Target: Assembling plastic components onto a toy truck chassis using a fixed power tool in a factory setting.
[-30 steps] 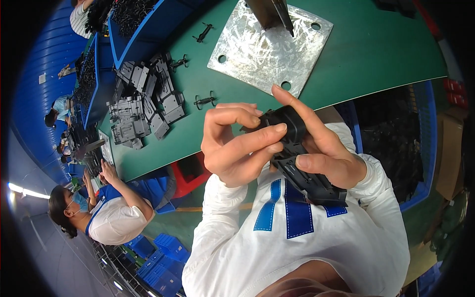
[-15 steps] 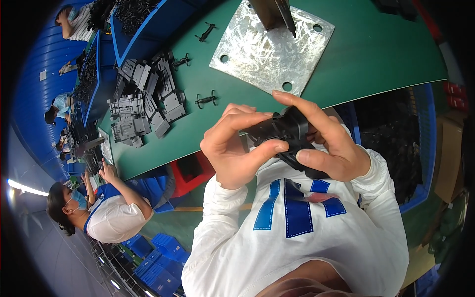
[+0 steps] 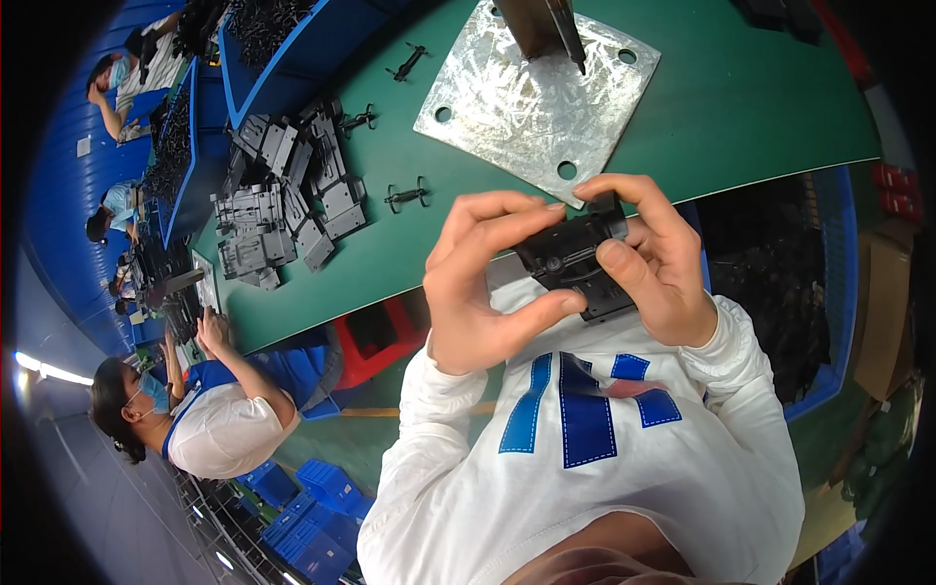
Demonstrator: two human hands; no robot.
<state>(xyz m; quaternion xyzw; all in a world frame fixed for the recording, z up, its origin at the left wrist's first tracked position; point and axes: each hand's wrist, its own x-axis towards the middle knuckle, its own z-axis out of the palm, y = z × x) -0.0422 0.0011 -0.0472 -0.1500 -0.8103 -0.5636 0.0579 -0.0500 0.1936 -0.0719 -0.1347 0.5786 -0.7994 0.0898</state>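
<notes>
A black moulded plastic part (image 3: 570, 255) is held in front of my chest, off the near edge of the green table. My left hand (image 3: 478, 278) grips its left side, thumb below and fingers along the top. On the other side my right hand (image 3: 663, 258) pinches it between thumb and curled fingers. Part of its right end is hidden by those fingers. Just beyond the hands lies a square metal plate (image 3: 531, 117) with holes at its corners, and an upright metal post (image 3: 534, 29) rises from it.
A heap of black plastic parts (image 3: 283, 195) lies on the table (image 3: 390, 253) at left. Small black clips (image 3: 407, 195) lie nearer the plate. Blue bins (image 3: 234, 88) stand behind the heap. A dark-filled blue crate (image 3: 843, 292) is at right. A co-worker (image 3: 229, 419) sits at left.
The black part has been turned in my hands, so a flatter face with a round boss now shows. My right fingers have curled in, and my left hand has shifted slightly right.
</notes>
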